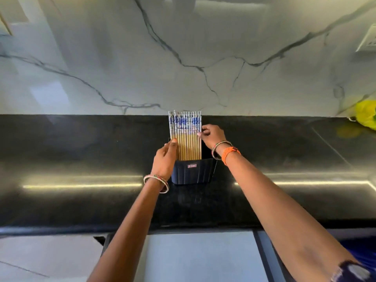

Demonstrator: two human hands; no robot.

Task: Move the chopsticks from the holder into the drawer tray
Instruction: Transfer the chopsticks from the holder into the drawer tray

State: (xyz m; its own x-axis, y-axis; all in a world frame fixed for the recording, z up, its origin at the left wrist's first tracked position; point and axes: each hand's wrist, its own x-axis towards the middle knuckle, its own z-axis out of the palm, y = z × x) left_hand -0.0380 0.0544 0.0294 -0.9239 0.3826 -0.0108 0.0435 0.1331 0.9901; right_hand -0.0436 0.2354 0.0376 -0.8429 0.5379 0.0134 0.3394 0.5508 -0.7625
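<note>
Several chopsticks (186,133), pale wood below and white with blue pattern at the tops, stand side by side in a dark holder (193,173) on the black counter. My left hand (165,159) touches the left edge of the row with its fingertips. At the row's right edge my right hand (212,136) pinches the outermost chopstick. Both wrists wear bangles. Below the counter edge an open drawer shows a light tray (203,257) between my forearms.
The black counter (71,159) runs the full width against a white marble backsplash (183,47). A yellow-green object (366,117) lies at the far right of the counter. A dark drawer rim (266,253) borders the tray on the right.
</note>
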